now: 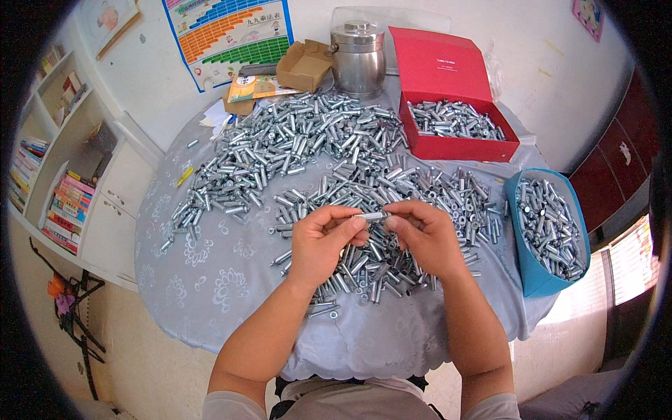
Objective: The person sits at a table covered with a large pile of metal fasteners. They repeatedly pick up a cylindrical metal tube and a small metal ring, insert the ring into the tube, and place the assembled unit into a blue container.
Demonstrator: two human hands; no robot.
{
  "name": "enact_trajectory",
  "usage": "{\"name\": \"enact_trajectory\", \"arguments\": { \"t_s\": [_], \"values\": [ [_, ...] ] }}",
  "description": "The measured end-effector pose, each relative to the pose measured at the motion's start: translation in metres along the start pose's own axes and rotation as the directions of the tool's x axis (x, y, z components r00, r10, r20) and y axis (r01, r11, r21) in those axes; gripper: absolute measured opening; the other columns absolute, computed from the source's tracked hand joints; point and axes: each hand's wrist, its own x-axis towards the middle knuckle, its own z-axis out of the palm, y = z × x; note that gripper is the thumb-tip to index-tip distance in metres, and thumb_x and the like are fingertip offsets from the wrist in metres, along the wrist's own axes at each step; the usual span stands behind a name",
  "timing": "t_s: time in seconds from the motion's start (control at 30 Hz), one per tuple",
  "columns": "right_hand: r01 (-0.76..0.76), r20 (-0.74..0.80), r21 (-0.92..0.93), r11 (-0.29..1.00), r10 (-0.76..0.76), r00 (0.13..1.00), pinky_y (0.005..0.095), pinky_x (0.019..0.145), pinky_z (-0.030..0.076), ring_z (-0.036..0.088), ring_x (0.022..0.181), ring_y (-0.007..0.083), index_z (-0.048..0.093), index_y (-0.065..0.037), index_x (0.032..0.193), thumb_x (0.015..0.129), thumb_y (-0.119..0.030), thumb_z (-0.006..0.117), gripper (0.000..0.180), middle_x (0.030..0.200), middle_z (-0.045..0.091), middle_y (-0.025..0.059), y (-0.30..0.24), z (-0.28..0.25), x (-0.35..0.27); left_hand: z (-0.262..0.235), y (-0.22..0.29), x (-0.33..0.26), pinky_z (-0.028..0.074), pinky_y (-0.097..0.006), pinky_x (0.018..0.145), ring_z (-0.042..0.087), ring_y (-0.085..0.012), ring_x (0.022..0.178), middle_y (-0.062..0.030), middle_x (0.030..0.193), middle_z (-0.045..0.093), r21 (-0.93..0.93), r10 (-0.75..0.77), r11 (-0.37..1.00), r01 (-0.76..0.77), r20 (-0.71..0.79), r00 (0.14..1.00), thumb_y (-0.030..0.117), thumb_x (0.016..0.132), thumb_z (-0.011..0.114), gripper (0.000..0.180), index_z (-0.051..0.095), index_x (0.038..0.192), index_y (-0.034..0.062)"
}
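A slim silvery metal sleeve (371, 216) lies level, held just above the heap in front of the person. The left hand (322, 241), at its eight o'clock, has thumb and forefinger pinched on one end; the right hand (423, 234), towards four o'clock, has its grip closed about the other end. The step in hand looks to be joining or tightening parts of this one piece. The next move seems to call for a firm hold on the left and a small fingertip turn or push from the right, with the ends in line.

Beneath lies the near heap (378, 262) of similar metal pieces, on a worktop (199, 308) covered by a grey flowered cloth (371, 346). Between ten and eleven o'clock spreads the far heap (301, 133). A blue-green box (521, 238) of pieces sits at three o'clock; a red box (458, 150), also filled, between one and two.

As for writing, the red box's raised lid (441, 66) bears small pale print. At eleven o'clock, a coloured wall chart (231, 35) carries a printed heading, and at nine, shelved books (66, 210) show lettered spines, mostly too small to read.
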Motion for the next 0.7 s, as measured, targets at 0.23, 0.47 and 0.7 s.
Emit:
{"name": "enact_trajectory", "arguments": {
  "t_s": [0.23, 0.47, 0.7],
  "values": [
    [0.466, 0.005, -0.335, 0.819, -0.493, 0.87, 0.0286, 0.064, 0.049, 0.062, 0.074, 0.0149, 0.069, -0.005, 0.101, 0.083, -0.001, 0.07, 0.018, 0.087, 0.065, 0.007, -0.001, 0.003, 0.0, 0.004, 0.012, -0.002, 0.043, -0.024, 0.042, 0.055, -0.0109, 0.048, -0.0049, 0.063, 0.061, 0.075, -0.109, 0.991, 0.115, -0.082, 0.991, 0.024, 0.095, 0.063, 0.028, 0.061, 0.077, 0.003],
    [0.309, -0.032, -0.209, 0.928, -0.323, 0.946, 0.0283, 0.063, 0.05, 0.061, 0.069, 0.0135, 0.068, -0.002, 0.101, 0.086, -0.004, 0.069, 0.015, 0.091, 0.067, 0.0076, -0.006, 0.007, -0.006, 0.003, 0.018, -0.002, 0.034, -0.02, 0.038, 0.052, -0.0061, 0.045, -0.0013, 0.058, 0.059, 0.03, -0.192, 0.98, 0.196, -0.091, 0.977, 0.027, 0.094, 0.066, 0.031, 0.06, 0.074, 0.0048],
    [0.107, -0.028, 0.108, 0.988, -0.105, 0.994, 0.0226, 0.056, 0.046, 0.055, 0.066, 0.005, 0.067, -0.002, 0.102, 0.093, -0.011, 0.065, 0.013, 0.082, 0.067, 0.0035, -0.002, 0.007, -0.003, 0.009, 0.018, -0.003, 0.031, -0.021, 0.036, 0.052, -0.0073, 0.044, -0.0022, 0.059, 0.06, 0.045, -0.144, 0.988, 0.149, -0.103, 0.984, 0.027, 0.094, 0.066, 0.029, 0.061, 0.075, 0.006]
  ]
}}
